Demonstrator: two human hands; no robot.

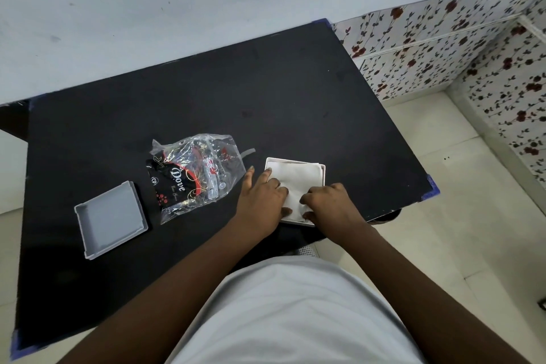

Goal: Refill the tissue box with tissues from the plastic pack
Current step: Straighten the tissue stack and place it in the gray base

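Tissues (298,179) fill one box (323,170), left hand (263,198) flat, right hand (328,201) curled, both pressing them.

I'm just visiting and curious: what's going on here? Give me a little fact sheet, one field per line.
Surface: black table
Tissue box: white tissue box near the table's front edge, open on top
Tissues: white tissues lying in the box
Left hand: left hand pressing on the tissues
Right hand: right hand pressing on the tissues
Plastic pack: plastic pack left of the box, crumpled, looks emptied
Lid: grey lid, farthest left, hollow side up
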